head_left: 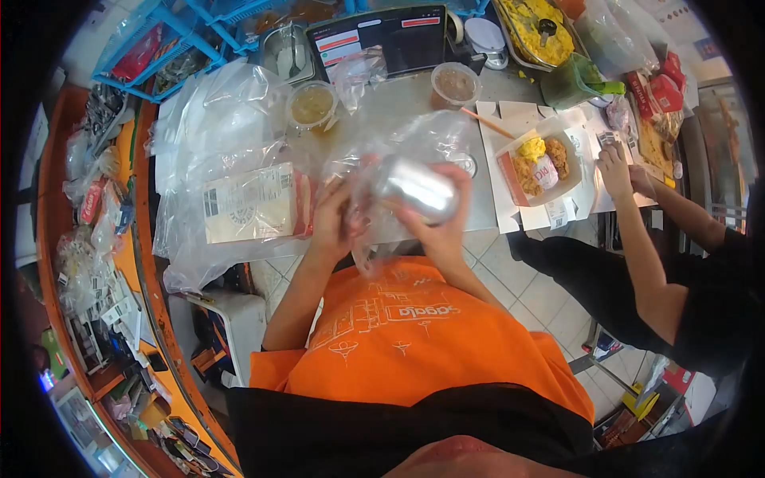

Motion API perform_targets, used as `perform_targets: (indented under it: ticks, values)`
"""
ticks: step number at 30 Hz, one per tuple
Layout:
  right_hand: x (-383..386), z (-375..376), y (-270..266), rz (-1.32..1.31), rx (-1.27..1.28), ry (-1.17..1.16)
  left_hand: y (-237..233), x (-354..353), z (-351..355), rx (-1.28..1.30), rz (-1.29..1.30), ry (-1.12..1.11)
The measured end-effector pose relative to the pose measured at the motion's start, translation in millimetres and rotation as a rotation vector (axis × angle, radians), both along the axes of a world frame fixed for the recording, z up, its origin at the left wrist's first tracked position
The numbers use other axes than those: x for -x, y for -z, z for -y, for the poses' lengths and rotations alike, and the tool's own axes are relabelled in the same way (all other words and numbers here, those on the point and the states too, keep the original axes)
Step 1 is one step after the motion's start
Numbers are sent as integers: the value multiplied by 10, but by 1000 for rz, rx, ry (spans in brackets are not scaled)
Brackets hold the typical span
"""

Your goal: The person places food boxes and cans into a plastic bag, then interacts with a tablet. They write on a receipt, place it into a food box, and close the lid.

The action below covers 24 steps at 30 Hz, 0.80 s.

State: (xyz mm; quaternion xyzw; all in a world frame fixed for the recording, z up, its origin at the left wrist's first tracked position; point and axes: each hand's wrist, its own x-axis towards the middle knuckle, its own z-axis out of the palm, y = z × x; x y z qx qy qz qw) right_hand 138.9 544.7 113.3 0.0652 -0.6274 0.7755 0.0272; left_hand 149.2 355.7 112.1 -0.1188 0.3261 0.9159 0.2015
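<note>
A silvery cylindrical container (416, 190), blurred by motion, is held over the table's front edge. The fingers of my right hand (441, 209) wrap round its right side. Against its left side, my left hand (336, 213) has its fingers closed on a crumpled clear plastic bag (365, 211). To the left, a boxed package with a printed label (249, 203) lies in a large clear bag (179, 231). Behind the hands stand a lidded cup of yellowish liquid (312, 107) and a cup of brown contents (455, 85).
An open food box (522, 177) is on the right, beside a co-worker's hands (615, 174). A screen (378, 44), a tray of yellow food (538, 28) and blue baskets (171, 40) line the back. Shelves (143, 239) stand at the left.
</note>
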Motion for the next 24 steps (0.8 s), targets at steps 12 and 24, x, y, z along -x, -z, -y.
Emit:
perform_targets:
  ticks: [12,24]
  values:
    - [184,8,-381,-306,-1328,-416,-566,-592,273,2039,-505,-108]
    - [679,-693,-215,-432,-1348,-305,-757,-763,317,1676,-356,207]
